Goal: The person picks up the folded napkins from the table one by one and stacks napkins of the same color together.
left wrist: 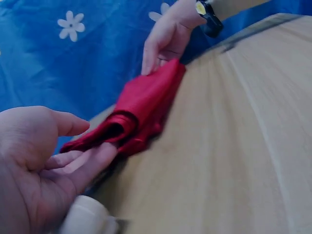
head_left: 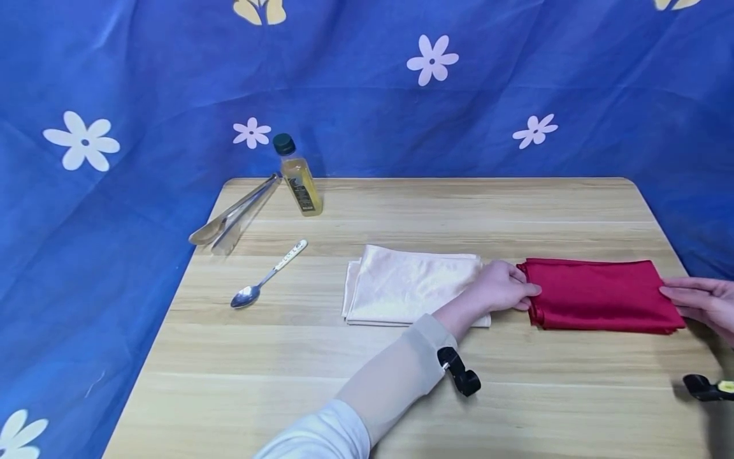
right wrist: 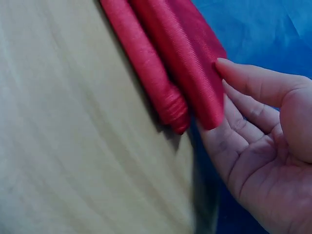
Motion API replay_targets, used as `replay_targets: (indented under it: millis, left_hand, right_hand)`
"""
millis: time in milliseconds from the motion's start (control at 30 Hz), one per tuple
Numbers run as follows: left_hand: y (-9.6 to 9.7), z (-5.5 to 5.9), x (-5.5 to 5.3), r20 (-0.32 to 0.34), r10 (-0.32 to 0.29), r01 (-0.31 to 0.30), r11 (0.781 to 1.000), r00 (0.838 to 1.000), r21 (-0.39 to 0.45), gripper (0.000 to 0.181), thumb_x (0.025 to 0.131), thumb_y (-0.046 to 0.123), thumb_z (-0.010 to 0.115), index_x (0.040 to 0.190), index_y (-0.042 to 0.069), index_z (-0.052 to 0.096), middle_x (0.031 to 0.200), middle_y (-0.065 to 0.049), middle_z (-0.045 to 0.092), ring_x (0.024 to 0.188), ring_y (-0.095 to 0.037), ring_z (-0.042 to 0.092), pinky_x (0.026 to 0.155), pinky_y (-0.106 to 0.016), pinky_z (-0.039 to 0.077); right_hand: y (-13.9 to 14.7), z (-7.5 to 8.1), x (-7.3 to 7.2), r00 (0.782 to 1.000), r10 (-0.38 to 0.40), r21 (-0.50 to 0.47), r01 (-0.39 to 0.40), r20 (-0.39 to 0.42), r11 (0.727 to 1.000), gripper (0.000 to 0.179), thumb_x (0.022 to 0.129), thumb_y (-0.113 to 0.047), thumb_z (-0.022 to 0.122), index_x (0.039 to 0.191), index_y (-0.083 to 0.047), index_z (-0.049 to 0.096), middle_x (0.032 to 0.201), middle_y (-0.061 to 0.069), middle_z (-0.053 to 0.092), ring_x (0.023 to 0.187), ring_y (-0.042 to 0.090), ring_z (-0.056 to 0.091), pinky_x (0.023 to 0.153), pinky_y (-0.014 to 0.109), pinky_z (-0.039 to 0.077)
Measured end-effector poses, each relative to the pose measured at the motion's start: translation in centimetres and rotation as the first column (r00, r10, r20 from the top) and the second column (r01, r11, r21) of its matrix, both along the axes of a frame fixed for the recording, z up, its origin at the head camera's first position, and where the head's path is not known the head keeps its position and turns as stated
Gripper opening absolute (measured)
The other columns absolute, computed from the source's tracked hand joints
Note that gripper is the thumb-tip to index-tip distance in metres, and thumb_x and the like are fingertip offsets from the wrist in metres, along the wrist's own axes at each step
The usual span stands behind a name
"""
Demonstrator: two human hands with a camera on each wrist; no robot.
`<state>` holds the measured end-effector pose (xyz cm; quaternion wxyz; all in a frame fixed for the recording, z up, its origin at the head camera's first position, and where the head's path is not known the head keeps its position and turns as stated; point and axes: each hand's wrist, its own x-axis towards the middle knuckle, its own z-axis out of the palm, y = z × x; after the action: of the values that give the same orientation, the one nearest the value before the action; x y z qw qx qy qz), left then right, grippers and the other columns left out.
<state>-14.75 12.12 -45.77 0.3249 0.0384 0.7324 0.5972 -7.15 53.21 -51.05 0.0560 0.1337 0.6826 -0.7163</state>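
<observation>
A folded red cloth (head_left: pixel 596 294) lies flat on the right part of the table. At its left edge is my left hand (head_left: pixel 501 287); in the left wrist view its nearly straight fingers (left wrist: pixel 100 158) touch the cloth's underside, while the thumb stands apart from them. My right hand (right wrist: pixel 263 131) is at the opposite end, partly cut off in the head view. Its thumb and fingers pinch the cloth's edge, with some fingertips hidden behind the fabric. Beneath my left wrist lies a folded pale pink cloth (head_left: pixel 413 287).
On the table's left side are a metal spoon (head_left: pixel 246 295) with a patterned handle, metal tongs (head_left: pixel 235 213) and a bottle of yellow liquid (head_left: pixel 302 185) with a dark cap. A blue flowered curtain (head_left: pixel 355 83) hangs behind the wooden table (head_left: pixel 287 376).
</observation>
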Motion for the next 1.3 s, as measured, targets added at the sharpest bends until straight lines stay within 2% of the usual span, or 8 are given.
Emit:
replay_targets:
  millis: [167, 500, 600, 700, 833, 1000, 1100, 1300]
  left_hand:
    - [-1.0, 1.1, -1.3, -0.034, 0.025, -0.024, 1.0, 0.999, 0.016, 0.025, 0.095, 0.009, 0.082, 0.113, -0.003, 0.069, 0.081, -0.008, 0.074, 0.077, -0.024, 0.077, 0.072, -0.033, 0.065]
    - [-5.4, 2.5, -5.5, -0.31, 0.057, -0.062, 0.998, 0.949, -0.006, 0.046, 0.096, 0.02, 0.082, 0.136, 0.006, 0.066, 0.114, 0.0, 0.073, 0.091, -0.015, 0.072, 0.074, -0.024, 0.061]
    - [-7.1, 3.5, -6.6, -0.382, 0.129, -0.116, 0.992, 0.915, 0.058, 0.048, 0.096, 0.021, 0.082, 0.139, 0.008, 0.064, 0.127, -0.004, 0.071, 0.098, -0.011, 0.071, 0.077, -0.022, 0.061]
    - [-9.0, 4.6, -7.5, -0.44, 0.193, -0.153, 0.98, 0.877, 0.126, 0.053, 0.097, 0.022, 0.081, 0.144, 0.01, 0.061, 0.137, -0.005, 0.067, 0.109, -0.014, 0.071, 0.082, -0.022, 0.061]
    - [-11.7, 6.0, -8.5, -0.562, 0.224, -0.164, 0.974, 0.796, 0.155, 0.058, 0.098, 0.027, 0.08, 0.149, 0.013, 0.056, 0.147, 0.0, 0.061, 0.127, -0.02, 0.064, 0.099, -0.028, 0.057]
    - [-15.1, 7.3, -9.2, -0.76, 0.195, -0.2, 0.976, 0.62, 0.087, 0.067, 0.099, 0.04, 0.077, 0.156, 0.016, 0.05, 0.156, 0.002, 0.054, 0.139, -0.016, 0.053, 0.115, -0.037, 0.045]
    - [-17.1, 8.0, -9.3, -0.833, 0.148, -0.248, 0.969, 0.532, 0.014, 0.073, 0.099, 0.049, 0.075, 0.16, 0.021, 0.046, 0.161, 0.006, 0.047, 0.144, -0.011, 0.045, 0.119, -0.037, 0.038]
    - [-20.2, 9.0, -9.0, -0.895, -0.002, -0.295, 0.944, 0.445, -0.149, 0.084, 0.095, 0.064, 0.071, 0.165, 0.033, 0.036, 0.171, 0.019, 0.023, 0.155, -0.003, 0.02, 0.127, -0.047, 0.023]
  right_hand:
    - [-0.4, 0.9, -0.7, 0.983, -0.023, -0.097, 0.006, -0.182, 0.995, 0.039, 0.1, 0.018, 0.059, 0.104, -0.013, 0.082, 0.094, 0.003, 0.08, 0.082, 0.012, 0.078, 0.066, 0.025, 0.063]
    - [-4.9, 5.3, -2.8, 0.915, -0.076, 0.106, 0.128, -0.396, 0.986, 0.041, 0.092, 0.022, 0.066, 0.11, -0.012, 0.08, 0.101, -0.01, 0.08, 0.084, -0.001, 0.075, 0.069, 0.012, 0.058]
    - [-7.0, 6.9, -3.4, 0.899, -0.04, 0.275, 0.176, -0.437, 0.945, 0.039, 0.092, 0.02, 0.069, 0.121, -0.005, 0.076, 0.109, -0.015, 0.077, 0.089, -0.004, 0.073, 0.076, 0.008, 0.055]
    - [-8.9, 8.3, -3.8, 0.9, 0.001, 0.458, 0.221, -0.436, 0.861, 0.042, 0.095, 0.013, 0.071, 0.133, -0.003, 0.07, 0.118, -0.021, 0.071, 0.099, -0.008, 0.068, 0.082, 0.003, 0.049]
    - [-11.6, 10.0, -4.1, 0.89, 0.034, 0.54, 0.246, -0.455, 0.805, 0.048, 0.098, 0.006, 0.071, 0.143, -0.004, 0.063, 0.13, -0.02, 0.066, 0.108, -0.006, 0.063, 0.085, 0.002, 0.045]
    - [-14.9, 11.8, -4.7, 0.863, 0.068, 0.602, 0.291, -0.501, 0.744, 0.058, 0.096, 0.001, 0.076, 0.15, -0.011, 0.059, 0.146, -0.01, 0.06, 0.118, -0.006, 0.058, 0.096, 0.006, 0.043]
    - [-16.8, 12.8, -5.0, 0.855, 0.089, 0.622, 0.297, -0.511, 0.724, 0.067, 0.093, -0.001, 0.08, 0.153, -0.017, 0.056, 0.154, -0.003, 0.055, 0.126, -0.003, 0.055, 0.106, 0.011, 0.039]
    - [-19.8, 14.0, -5.7, 0.828, 0.169, 0.678, 0.3, -0.534, 0.671, 0.081, 0.086, -0.007, 0.086, 0.158, -0.017, 0.05, 0.163, -0.001, 0.044, 0.144, 0.006, 0.042, 0.119, 0.023, 0.026]
